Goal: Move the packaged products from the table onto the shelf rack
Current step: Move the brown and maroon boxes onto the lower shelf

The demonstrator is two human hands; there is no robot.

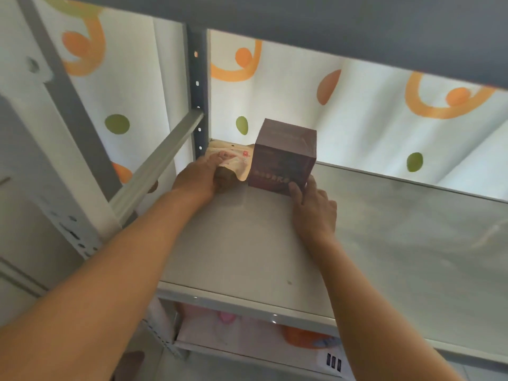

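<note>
The left hand point(202, 176) has its fingers curled round the near end of a tan pouch point(233, 163), which runs away from them toward the rear post. The right hand point(313, 207) lays nearly straight fingers on the near lower corner of the brown box point(284, 156), standing upright just beyond them. Both products sit on the shelf point(247, 243), box touching pouch.

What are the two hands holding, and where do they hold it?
The left hand grips the near end of the beige pouch. The right hand touches the brown box at its near bottom corner.
</note>
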